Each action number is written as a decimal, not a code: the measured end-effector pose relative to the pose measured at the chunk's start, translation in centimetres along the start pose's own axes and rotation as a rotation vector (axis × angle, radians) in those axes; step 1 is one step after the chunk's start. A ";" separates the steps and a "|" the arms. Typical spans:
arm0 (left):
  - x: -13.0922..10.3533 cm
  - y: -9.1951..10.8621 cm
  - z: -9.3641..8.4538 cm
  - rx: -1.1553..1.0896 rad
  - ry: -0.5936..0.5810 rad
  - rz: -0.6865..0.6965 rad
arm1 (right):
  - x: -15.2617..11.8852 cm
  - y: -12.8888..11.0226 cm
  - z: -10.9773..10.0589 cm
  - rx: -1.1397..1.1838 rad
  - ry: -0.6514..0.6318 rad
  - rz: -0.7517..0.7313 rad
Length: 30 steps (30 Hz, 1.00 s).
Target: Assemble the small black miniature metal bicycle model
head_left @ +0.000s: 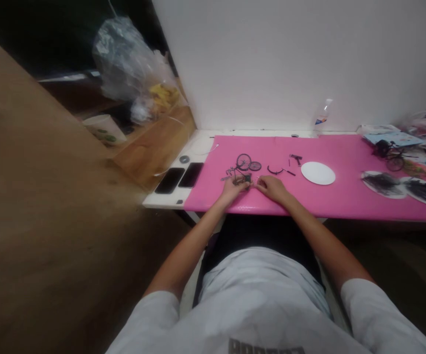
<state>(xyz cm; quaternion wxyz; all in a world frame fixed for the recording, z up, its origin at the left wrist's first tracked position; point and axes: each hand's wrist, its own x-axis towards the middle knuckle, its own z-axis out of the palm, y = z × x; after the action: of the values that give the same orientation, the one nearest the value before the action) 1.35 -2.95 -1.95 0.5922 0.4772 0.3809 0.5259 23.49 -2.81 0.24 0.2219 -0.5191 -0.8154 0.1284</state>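
- Head view: the frame (238, 177), dark and thin-barred like a small bicycle's, is at the left part of the pink cover (231, 143), in front of the person.
- Left hand (231, 191): fingers closed on the near side of the frame.
- Right hand (270, 188): just beside it, thumb and fingertips bent toward each other at a tiny pale piece (258, 178) — whether they grip it, cannot tell.
- Wheels: one wheel (243, 162) against the frame's far side, joined or not unclear; another wheel (255, 166) just beside it.
- Loose parts: a curved part (274, 170) and a dark tool-like part (296, 158) beyond the right hand; a white plate (318, 173) to their right.
- Handling, as judged: frame light and fairly stiff, its thin bars liable to bend under a hard squeeze.
- Hold, as judged: best on the thicker middle bars, lightly pinched — projecting ends look the more fragile.
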 end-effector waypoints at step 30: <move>-0.2 0.4 0.3 -0.020 0.007 -0.007 | 0.7 2.2 0.0 0.322 0.064 -0.201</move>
<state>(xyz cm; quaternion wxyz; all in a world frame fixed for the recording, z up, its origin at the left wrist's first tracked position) 1.45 -3.18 -1.50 0.5974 0.4682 0.3790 0.5293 24.93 -1.23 -0.56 0.3396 -0.3967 -0.8245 0.2180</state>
